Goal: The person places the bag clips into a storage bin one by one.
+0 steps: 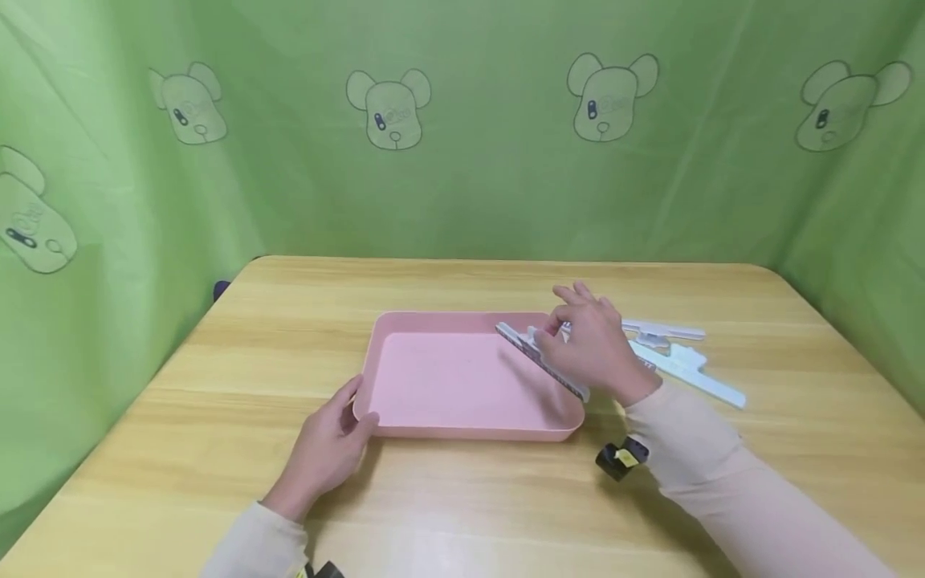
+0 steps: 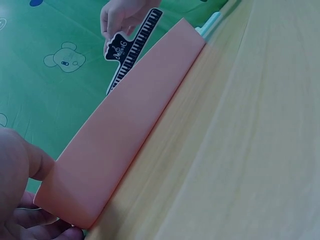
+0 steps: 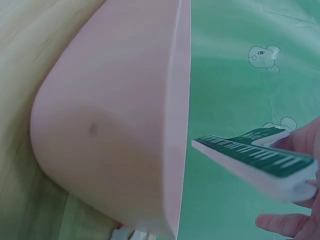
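From where I stand, the person's right hand (image 1: 591, 347) has a music clip (image 2: 140, 42) pinched by its tab between thumb and forefinger, the other fingers fanned out. The long bar of the clip, printed with piano keys, slants below those fingertips, over the right-hand part of a pink tray (image 1: 433, 377). Whether its lower end touches the tray I can't tell.

The left hand (image 1: 325, 445) grips the tray's near left corner, thumb at the rim and fingers curled round the outside and underneath. The tray sits on the wooden desk (image 1: 462, 506), stretching from those left fingers across to beneath the right ones.

Just past the right hand, to the right of its fingers, lie a white clip (image 1: 682, 331) and, nearer the wrist, a pale blue clip (image 1: 697, 381); the hand partly covers this group. Under the right wrist hangs a black device (image 1: 613, 459) with a yellow mark. Well beyond both sets of fingers hangs a green curtain (image 1: 491, 201) printed with round-eared animal heads.
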`<state>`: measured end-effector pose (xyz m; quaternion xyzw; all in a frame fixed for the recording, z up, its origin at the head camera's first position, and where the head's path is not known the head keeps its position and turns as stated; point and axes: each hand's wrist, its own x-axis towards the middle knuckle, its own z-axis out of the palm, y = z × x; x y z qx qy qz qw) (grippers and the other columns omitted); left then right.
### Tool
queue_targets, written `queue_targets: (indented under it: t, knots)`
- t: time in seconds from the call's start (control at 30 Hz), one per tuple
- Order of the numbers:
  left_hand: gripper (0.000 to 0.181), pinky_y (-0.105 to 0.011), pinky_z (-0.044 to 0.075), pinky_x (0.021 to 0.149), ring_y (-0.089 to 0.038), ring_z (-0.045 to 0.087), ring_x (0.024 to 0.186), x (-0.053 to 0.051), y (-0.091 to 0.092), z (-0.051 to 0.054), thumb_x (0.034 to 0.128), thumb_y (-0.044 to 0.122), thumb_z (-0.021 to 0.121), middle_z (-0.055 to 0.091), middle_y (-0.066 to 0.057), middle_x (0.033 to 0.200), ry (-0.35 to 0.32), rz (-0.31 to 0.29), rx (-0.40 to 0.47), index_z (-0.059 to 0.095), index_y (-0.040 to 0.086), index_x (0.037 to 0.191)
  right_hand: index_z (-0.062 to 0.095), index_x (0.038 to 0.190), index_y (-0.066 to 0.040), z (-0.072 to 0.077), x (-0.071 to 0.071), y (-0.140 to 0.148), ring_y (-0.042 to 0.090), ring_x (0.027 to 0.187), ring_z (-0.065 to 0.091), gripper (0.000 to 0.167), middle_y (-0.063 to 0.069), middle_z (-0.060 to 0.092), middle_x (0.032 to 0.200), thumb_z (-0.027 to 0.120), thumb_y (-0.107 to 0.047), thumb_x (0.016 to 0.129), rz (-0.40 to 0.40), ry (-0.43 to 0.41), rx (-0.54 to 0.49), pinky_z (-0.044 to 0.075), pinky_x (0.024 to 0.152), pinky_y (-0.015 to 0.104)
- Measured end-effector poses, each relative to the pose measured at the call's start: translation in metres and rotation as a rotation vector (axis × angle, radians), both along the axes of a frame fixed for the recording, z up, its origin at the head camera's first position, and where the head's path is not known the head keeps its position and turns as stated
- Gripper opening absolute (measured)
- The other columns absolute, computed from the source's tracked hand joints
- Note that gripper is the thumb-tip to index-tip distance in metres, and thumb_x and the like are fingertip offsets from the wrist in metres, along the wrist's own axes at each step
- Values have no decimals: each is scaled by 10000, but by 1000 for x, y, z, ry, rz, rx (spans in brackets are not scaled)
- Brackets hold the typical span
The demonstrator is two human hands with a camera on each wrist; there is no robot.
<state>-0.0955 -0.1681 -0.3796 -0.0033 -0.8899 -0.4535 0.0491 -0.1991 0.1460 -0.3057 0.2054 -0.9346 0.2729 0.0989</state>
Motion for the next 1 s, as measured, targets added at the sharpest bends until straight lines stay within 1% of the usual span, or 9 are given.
queue_targets:
  t: [0.2,0.43,0.5,0.6,0.73,0.9,1.0]
  knots:
    - [610,-419,456,1026,-381,521,1227,2,-1,1,957,137,590,423,-271,1430,-3,1,6,321,-43,1474,602,643,-138,0,0,-10,475,1415,169,207,266,403,1457,590,-173,846,-8,-18,-1,21,1151,654]
    - [615,-430,455,1028,-385,526,1220,2,-2,1,956,150,592,423,-256,1437,4,6,1,322,-36,1477,659,685,-119,-1,-1,-17,468,1417,169,171,259,399,1463,611,-175,839,3,-23,-4,31,1145,665]
    - [611,-426,460,1022,-388,526,1219,3,-2,1,956,145,588,418,-260,1438,9,3,6,323,-43,1474,662,682,-119,-1,0,-19,463,1420,166,170,255,391,1470,623,-172,839,1,-30,-12,24,1148,659]
    - [613,-408,463,1019,-379,523,1225,5,-2,0,954,143,587,413,-258,1443,-4,5,15,322,-45,1473,660,666,-127,-2,2,-22,454,1425,158,176,251,378,1479,630,-170,835,-2,-51,-15,19,1152,651]
    - [617,-399,453,1028,-375,510,1241,6,-2,1,956,137,587,399,-261,1451,-27,3,30,312,-38,1479,682,691,-125,-3,3,-26,441,1430,155,162,235,374,1489,630,-176,835,-5,-66,-19,26,1159,639]
    - [611,-402,452,1029,-374,510,1241,5,-2,3,959,136,587,404,-264,1447,-18,-9,30,316,-39,1478,715,752,-85,-1,4,-29,444,1429,157,136,241,380,1482,632,-156,834,-4,-70,-56,21,1156,645]
    - [612,-395,451,1028,-371,509,1242,4,-1,4,958,137,588,402,-264,1447,-21,-15,28,316,-41,1477,718,759,-79,-1,5,-31,445,1427,162,127,243,387,1477,629,-136,830,-3,-74,-64,20,1154,648]
